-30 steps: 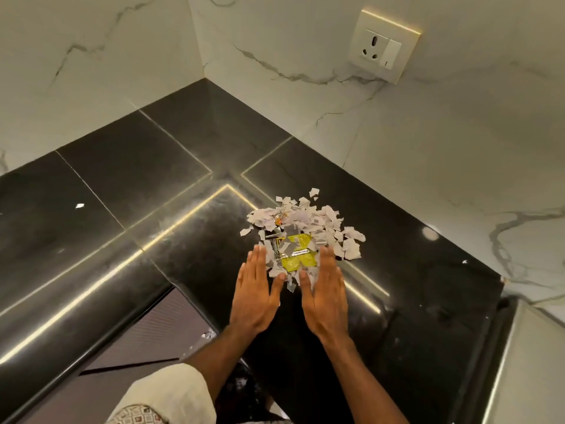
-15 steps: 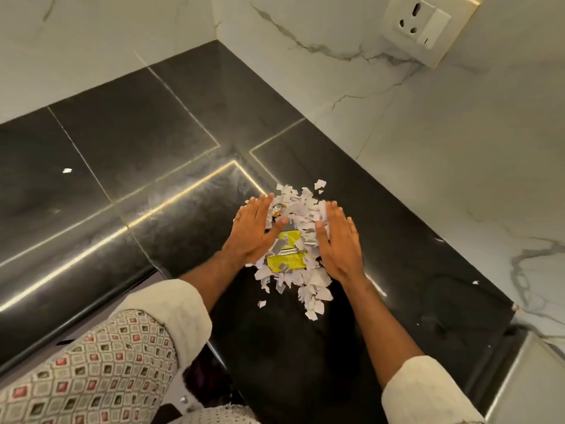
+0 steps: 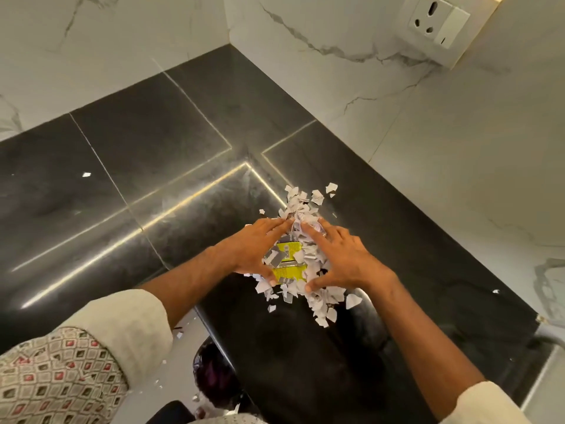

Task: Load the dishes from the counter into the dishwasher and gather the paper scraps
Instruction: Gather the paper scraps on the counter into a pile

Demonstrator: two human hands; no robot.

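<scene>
A pile of white paper scraps (image 3: 302, 206), with torn yellow and silver pieces (image 3: 289, 270) in its middle, lies on the black counter (image 3: 153, 166) near the wall corner. My left hand (image 3: 253, 249) presses against the pile's left side and my right hand (image 3: 345, 261) against its right side. The fingers of both hands are fairly straight and meet at the far end of the pile, and the thumbs close in at the near end. Several scraps lie loose outside the hands, both beyond and in front of them. No dishes or dishwasher are in view.
Single scraps lie apart on the counter at the left (image 3: 86, 174) and at the right (image 3: 496, 291). A wall socket (image 3: 440, 26) sits on the marble backsplash. Below the counter's front edge there is a dark bag or bin (image 3: 214, 374), with small scraps on the floor (image 3: 179, 333).
Both hands slid forward from the near edge of the pile to its two sides and pushed inward. The pile is narrower and taller, and the fingertips now meet at its far end.
</scene>
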